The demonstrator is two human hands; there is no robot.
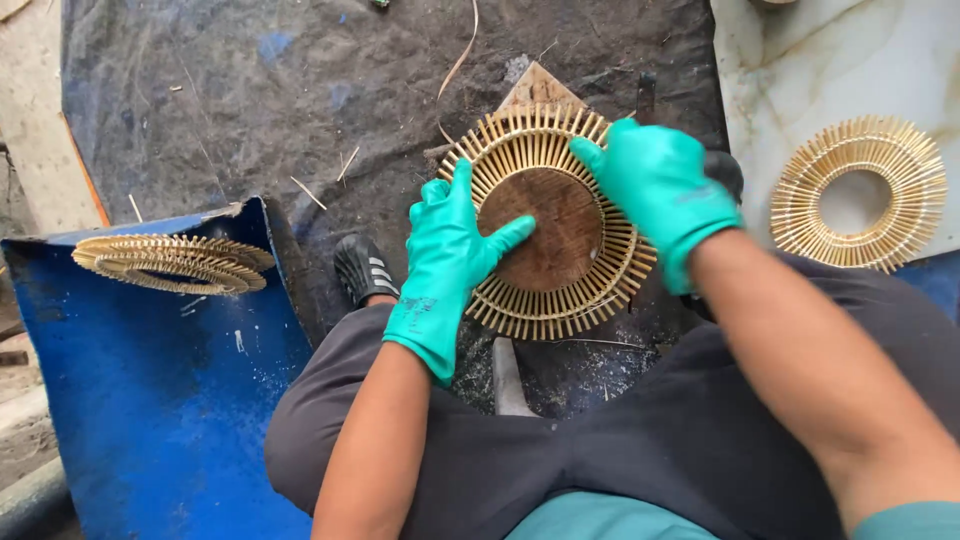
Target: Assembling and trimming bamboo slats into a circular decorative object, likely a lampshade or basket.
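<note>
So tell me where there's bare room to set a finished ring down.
Free: the blue surface below the stacked rings, and the dark tarp up left, with only stray splinters. The pale slab is bare above the lone ring. Crowded: the middle, where left hand and right hand press the ring on the wooden disc.
</note>
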